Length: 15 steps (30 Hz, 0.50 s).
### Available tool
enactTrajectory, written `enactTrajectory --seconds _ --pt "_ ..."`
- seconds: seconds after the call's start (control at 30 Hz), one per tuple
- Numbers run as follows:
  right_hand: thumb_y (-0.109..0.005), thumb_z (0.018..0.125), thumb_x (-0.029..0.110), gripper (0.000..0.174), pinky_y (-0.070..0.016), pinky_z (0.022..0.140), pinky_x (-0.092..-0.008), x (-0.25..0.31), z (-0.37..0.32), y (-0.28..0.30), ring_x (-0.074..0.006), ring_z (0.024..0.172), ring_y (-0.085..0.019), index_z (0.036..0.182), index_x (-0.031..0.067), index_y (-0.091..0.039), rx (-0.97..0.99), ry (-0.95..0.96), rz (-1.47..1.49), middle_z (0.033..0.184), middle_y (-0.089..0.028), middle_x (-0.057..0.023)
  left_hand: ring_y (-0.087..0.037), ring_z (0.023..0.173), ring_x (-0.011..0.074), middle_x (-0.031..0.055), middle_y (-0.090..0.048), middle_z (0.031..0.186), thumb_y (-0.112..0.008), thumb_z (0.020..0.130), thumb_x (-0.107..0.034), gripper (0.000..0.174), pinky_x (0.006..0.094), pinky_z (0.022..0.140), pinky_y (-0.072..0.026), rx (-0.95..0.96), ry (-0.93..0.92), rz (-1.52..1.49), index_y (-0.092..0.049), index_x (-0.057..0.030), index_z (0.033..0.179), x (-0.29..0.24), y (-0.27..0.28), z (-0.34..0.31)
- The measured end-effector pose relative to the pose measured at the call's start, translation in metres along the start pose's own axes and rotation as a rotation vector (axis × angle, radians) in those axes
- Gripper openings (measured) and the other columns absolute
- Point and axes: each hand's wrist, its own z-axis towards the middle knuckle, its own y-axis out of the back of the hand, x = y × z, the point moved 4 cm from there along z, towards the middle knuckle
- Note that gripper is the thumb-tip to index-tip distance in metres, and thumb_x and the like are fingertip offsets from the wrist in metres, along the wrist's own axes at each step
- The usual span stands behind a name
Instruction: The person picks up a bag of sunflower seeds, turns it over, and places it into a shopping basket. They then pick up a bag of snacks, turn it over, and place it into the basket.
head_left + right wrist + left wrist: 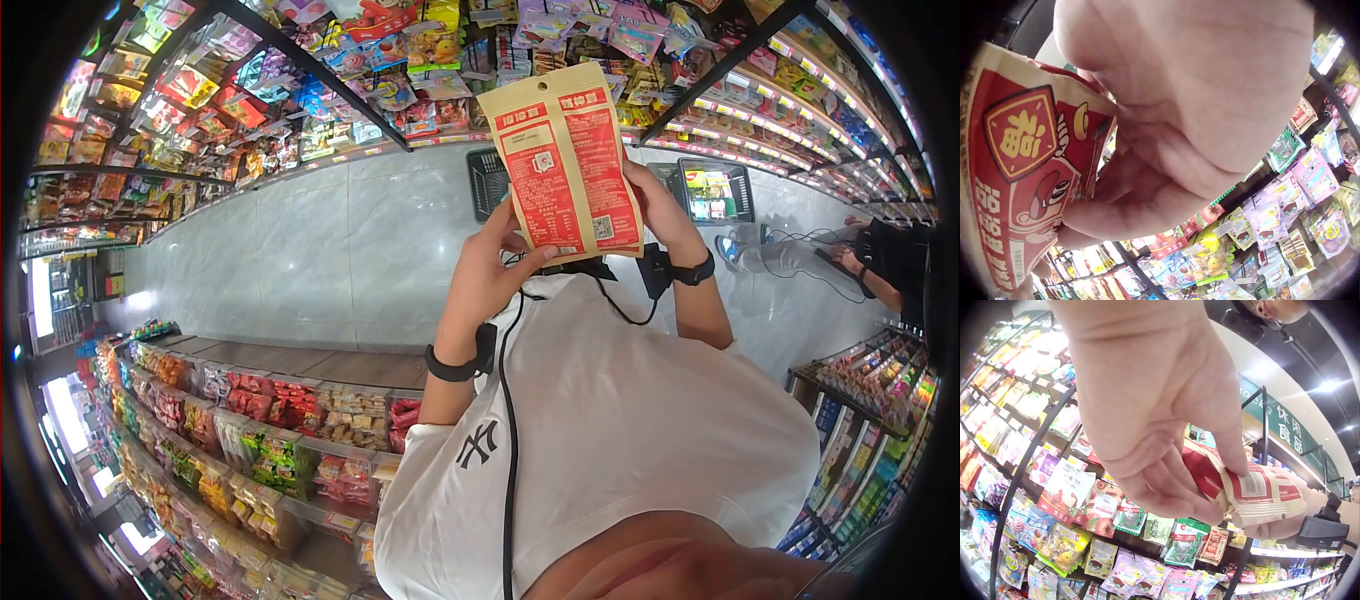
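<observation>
A red and tan paper snack bag (572, 170) is held up before the chest, its printed back with a QR code facing the head camera. At its lower left corner my left hand (488, 268) grips it, thumb over the printed side and fingers behind. The right hand (662, 208) holds the right edge, its fingers mostly hidden behind the bag in the head view. In the left wrist view the left thumb (1235, 447) lies beside a barcode on the bag. The right wrist view shows the front of the bag (1029, 162), with right-hand fingers (1122, 215) against it.
Racks of hanging snack packets (400, 75) stand ahead, with lit shelves (760, 130) to the right. Two shopping baskets (745, 205) sit on the grey tiled floor (300, 250). Another person (885, 265) stands at the right. Bins of packaged snacks (280, 405) line the lower left.
</observation>
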Motion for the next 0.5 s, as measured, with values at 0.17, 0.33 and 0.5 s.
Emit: enactTrajectory --seconds 0.17,0.33,0.5 --pt "-0.041 0.109 0.04 0.05 -0.0502 0.096 -0.027 -0.0073 -0.0007 0.0055 -0.0114 0.106 -0.067 0.13 -0.0003 -0.062 0.014 -0.01 0.025 0.12 -0.07 -0.0075 -0.074 0.081 0.0208 0.0152 -0.075 0.114 -0.083 0.084 -0.016 0.078 0.0319 0.077 -0.0565 0.01 0.003 0.01 -0.043 -0.0011 0.149 -0.0015 -0.0016 -0.0019" --pt "-0.04 0.109 0.04 0.05 -0.05 0.097 -0.027 -0.0099 -0.0038 0.0068 -0.0114 0.107 -0.066 0.13 -0.0004 -0.062 0.019 -0.011 0.022 0.121 -0.07 -0.0076 -0.074 0.081 0.0215 0.0156 -0.075 0.113 -0.083 0.084 -0.017 0.078 0.0317 0.077 -0.0564 -0.001 -0.007 0.012 -0.043 -0.0014 0.149 0.0011 -0.0039 -0.0068" --pt "-0.04 0.109 0.04 0.05 -0.0497 0.097 -0.0268 -0.0088 -0.0056 0.0033 -0.0115 0.107 -0.066 0.131 -0.0003 -0.061 0.021 -0.014 0.018 0.122 -0.069 -0.0076 -0.074 0.081 0.0219 0.0155 -0.075 0.111 -0.084 0.083 -0.017 0.078 0.0322 0.077 -0.0564 -0.012 -0.006 0.016 -0.043 -0.0013 0.148 0.0016 -0.0043 -0.0104"
